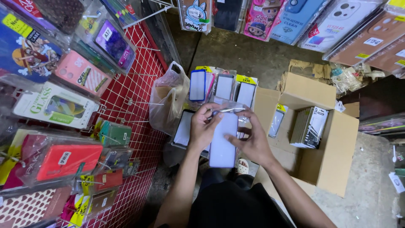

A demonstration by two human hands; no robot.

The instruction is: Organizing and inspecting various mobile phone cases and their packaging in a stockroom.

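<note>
Left: red wire rack (139,105) hung with packaged phone cases. Centre: left hand (203,128) and right hand (253,143), each grip closed on pale lilac phone case (223,141), half out of clear sleeve (228,107). Right: open cardboard box (329,152), more packs inside, unhandled.

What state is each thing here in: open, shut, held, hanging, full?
Pale phone case: held upright in both hands.
Clear sleeve: open at the top, around the case.
Left hand: gripping the case's left edge.
Right hand: gripping the right edge.
Cardboard box: open, packs standing inside.
Plastic bag: open, slumped.
Packaged cases: hanging on the red grid.
</note>
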